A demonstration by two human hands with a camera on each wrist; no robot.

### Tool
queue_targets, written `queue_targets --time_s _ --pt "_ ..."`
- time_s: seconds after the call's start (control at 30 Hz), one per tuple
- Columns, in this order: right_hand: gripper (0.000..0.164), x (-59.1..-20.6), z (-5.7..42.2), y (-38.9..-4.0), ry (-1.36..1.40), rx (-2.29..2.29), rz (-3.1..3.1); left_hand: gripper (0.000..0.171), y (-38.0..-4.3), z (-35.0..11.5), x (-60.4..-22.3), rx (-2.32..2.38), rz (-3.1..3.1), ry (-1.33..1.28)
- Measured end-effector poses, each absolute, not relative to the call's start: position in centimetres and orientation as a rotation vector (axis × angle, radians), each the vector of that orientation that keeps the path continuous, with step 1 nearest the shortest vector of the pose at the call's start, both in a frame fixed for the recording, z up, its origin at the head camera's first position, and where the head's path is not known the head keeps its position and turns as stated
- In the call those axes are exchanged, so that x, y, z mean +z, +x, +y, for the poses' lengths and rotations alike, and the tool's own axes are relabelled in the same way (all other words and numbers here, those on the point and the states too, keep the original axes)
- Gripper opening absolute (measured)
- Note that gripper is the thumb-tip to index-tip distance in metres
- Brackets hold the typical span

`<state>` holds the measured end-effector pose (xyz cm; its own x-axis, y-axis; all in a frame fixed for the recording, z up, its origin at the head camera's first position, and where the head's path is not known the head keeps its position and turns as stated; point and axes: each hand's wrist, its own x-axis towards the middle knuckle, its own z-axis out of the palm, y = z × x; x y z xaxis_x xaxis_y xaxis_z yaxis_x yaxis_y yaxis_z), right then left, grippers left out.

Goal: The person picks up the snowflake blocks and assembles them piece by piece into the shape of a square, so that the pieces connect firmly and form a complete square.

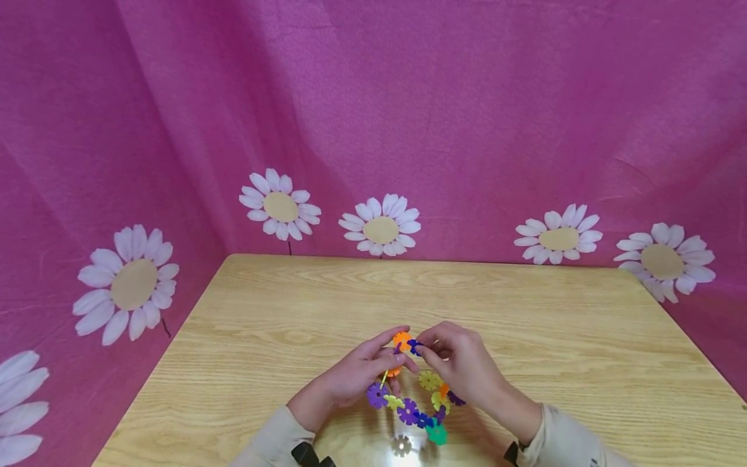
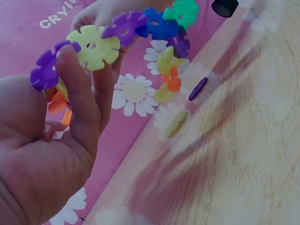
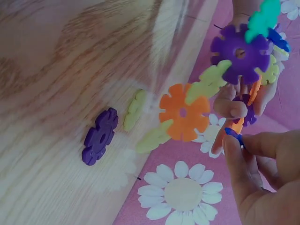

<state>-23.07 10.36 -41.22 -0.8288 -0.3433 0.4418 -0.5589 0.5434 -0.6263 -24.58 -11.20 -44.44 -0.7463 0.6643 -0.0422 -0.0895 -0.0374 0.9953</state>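
A chain of linked flower-shaped plastic discs (image 1: 408,412), in purple, yellow, blue, green and orange, hangs in a loop between the two hands above the table. My left hand (image 1: 358,373) holds one end, fingers around its orange and purple discs. With thumb and forefinger, my right hand (image 1: 463,360) pinches a small blue disc (image 3: 234,136) against the edge of an orange disc (image 1: 402,340). Whether the two are slotted together is hidden by the fingertips. The chain's other end, an orange disc (image 3: 184,112) and a yellow disc (image 3: 154,137), dangles below the right hand.
On the wooden table (image 1: 280,311) lie a loose purple disc (image 3: 100,136) and a loose yellow disc (image 3: 135,110). A brownish flower shape (image 1: 401,445) shows near the front edge. Pink cloth (image 1: 467,130) with printed daisies stands behind and at the sides.
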Motion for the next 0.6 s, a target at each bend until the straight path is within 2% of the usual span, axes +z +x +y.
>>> queue_targets --time_s 0.2,0.47,0.6 --pt "0.010 -41.46 10.11 -23.03 0.760 1.129 -2.480 0.058 -24.54 -11.24 -44.36 1.863 1.703 0.556" --pt "0.009 -41.50 10.52 -23.34 0.775 1.195 -2.462 0.048 -24.63 -11.29 -44.34 1.863 1.677 0.608" --pt "0.008 -41.20 10.74 -23.63 0.832 1.212 -2.472 0.044 -24.69 -11.43 -44.34 1.868 1.671 0.544"
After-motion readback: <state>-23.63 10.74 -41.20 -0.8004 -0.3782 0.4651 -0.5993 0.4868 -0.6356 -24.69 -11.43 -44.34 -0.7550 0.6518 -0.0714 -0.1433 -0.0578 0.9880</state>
